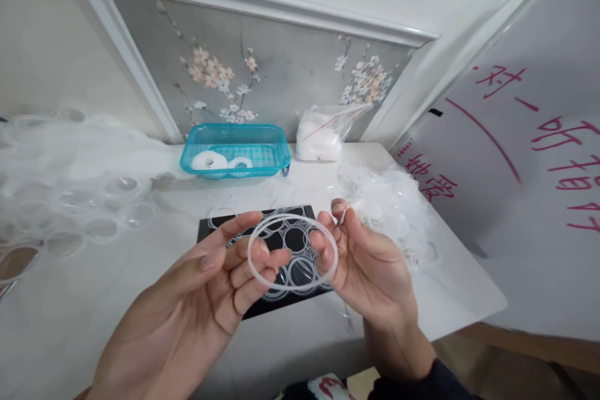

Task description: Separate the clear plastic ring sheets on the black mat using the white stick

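My left hand (pixel 201 300) and my right hand (pixel 365 269) hold one translucent white ring (pixel 284 220) between them, above the table. The left fingers pinch its left side, the right fingers grip its right side. Under the ring lies a black mat (pixel 262 309) with several clear rings (pixel 300 270) spread on it.
A turquoise basket (pixel 262 136) with white rings stands at the back of the white table (pixel 94 300). Beside it sits a clear bag (pixel 323 131) of white pieces. Heaps of clear plastic rings lie on the left (pixel 70 181) and right (pixel 389 200). A white board (pixel 539 200) with red writing leans at right.
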`<act>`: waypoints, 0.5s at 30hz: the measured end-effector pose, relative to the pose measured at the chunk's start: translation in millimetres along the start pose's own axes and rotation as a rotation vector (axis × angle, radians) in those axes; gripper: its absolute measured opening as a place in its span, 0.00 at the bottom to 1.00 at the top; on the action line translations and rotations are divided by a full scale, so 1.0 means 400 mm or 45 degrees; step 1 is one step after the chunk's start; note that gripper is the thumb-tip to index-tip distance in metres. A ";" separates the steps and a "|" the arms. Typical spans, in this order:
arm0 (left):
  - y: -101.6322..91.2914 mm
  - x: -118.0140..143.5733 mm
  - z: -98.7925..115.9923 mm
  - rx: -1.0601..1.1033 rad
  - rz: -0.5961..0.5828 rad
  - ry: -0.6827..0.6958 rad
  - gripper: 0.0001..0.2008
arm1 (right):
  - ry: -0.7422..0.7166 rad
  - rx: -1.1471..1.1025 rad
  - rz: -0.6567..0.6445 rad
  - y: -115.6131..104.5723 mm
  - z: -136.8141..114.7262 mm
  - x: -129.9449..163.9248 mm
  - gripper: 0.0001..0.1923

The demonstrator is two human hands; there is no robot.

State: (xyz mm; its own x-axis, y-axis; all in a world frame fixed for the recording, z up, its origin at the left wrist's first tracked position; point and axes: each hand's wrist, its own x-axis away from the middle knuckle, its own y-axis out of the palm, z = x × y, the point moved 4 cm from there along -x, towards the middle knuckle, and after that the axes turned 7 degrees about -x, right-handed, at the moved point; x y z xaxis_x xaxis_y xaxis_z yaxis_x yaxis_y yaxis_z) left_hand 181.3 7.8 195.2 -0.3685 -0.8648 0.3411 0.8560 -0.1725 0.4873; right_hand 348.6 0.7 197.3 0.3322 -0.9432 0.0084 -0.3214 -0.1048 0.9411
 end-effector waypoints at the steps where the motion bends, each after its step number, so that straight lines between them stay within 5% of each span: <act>1: 0.003 0.002 -0.003 0.102 0.018 -0.046 0.15 | 0.004 -0.012 -0.020 0.002 0.000 0.002 0.02; 15: -0.011 -0.003 -0.015 0.232 0.083 -0.080 0.21 | 0.009 -0.028 -0.046 0.004 0.001 0.004 0.02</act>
State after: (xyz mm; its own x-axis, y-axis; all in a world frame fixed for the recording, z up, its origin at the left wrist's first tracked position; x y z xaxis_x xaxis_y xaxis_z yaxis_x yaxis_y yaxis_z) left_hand 180.2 6.6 187.8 -0.3412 -0.8393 0.4233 0.8010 -0.0240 0.5981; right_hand 348.3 -1.2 198.7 0.3496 -0.9366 -0.0235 -0.2897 -0.1320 0.9480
